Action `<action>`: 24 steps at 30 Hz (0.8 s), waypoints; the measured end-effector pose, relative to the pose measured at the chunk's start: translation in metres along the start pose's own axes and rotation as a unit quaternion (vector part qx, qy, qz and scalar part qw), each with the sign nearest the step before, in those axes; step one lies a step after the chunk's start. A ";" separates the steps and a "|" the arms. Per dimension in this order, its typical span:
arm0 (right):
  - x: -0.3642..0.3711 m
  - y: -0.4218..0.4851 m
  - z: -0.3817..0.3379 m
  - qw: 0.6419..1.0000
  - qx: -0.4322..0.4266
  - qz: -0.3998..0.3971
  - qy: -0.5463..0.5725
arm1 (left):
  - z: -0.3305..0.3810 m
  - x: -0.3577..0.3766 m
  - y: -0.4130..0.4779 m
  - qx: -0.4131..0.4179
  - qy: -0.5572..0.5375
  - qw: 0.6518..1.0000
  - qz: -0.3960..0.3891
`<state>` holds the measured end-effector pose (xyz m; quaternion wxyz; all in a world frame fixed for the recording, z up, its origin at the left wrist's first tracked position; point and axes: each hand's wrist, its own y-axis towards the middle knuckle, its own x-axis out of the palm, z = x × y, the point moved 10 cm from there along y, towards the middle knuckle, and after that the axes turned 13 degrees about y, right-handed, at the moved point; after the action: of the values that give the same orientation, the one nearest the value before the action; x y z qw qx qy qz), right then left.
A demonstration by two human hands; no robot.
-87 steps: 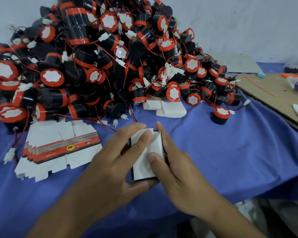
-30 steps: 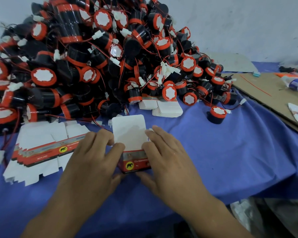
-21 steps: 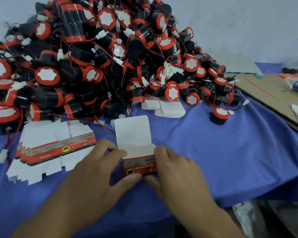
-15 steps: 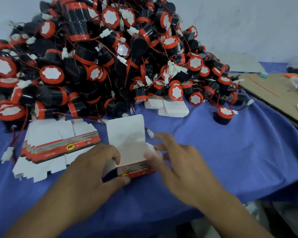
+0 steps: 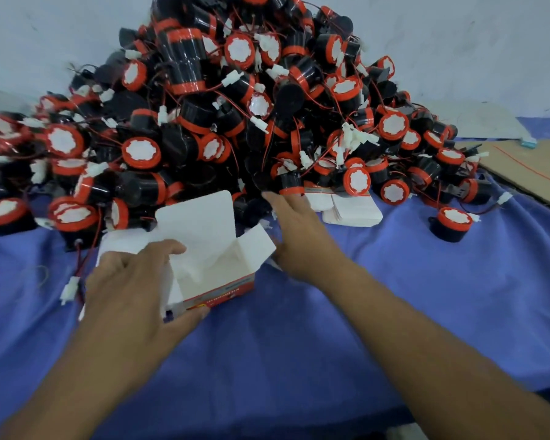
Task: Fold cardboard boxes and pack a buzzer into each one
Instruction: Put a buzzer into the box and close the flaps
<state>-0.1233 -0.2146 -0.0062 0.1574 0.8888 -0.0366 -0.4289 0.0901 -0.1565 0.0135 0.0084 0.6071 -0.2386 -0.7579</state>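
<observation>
Now left hand (image 5: 131,281) with grip around open box (image 5: 213,262), right hand (image 5: 302,236) straight-fingered, empty, at buzzer pile (image 5: 235,122).

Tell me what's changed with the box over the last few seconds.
The right hand let go of the box and moved forward toward the buzzer pile, fingers straight, holding nothing. The box now stands open, lid flap up, side flaps spread, empty. The left hand still grips its left side; the pile and the lone buzzer on the blue cloth are unchanged.
</observation>
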 end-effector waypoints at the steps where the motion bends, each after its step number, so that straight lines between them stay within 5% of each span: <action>1: 0.011 0.013 -0.002 0.999 0.001 -0.023 -0.026 | 0.000 0.005 0.000 0.003 0.002 1.000 -0.024; 6: 0.038 0.056 -0.002 0.989 0.040 -0.021 -0.142 | -0.001 0.022 0.000 0.014 0.005 0.996 -0.084; 12: 0.045 0.046 -0.025 0.981 -0.075 -0.013 -0.177 | 0.001 0.028 -0.004 0.028 -0.054 0.994 -0.086; 17: -0.019 0.021 0.006 0.990 0.006 0.120 0.073 | 0.014 0.031 -0.009 0.068 -0.085 0.988 -0.106; 21: -0.072 -0.009 0.028 0.910 0.048 0.189 0.366 | 0.033 0.039 -0.013 0.100 -0.081 0.981 -0.147; 24: -0.099 -0.034 0.019 0.890 0.027 0.194 0.411 | 0.050 0.045 -0.013 0.120 -0.074 0.975 -0.169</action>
<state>-0.2022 -0.1674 0.0466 0.2145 0.9647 -0.1519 0.0149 0.0360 -0.1414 -0.0247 -0.2105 0.5771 -0.2212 -0.7574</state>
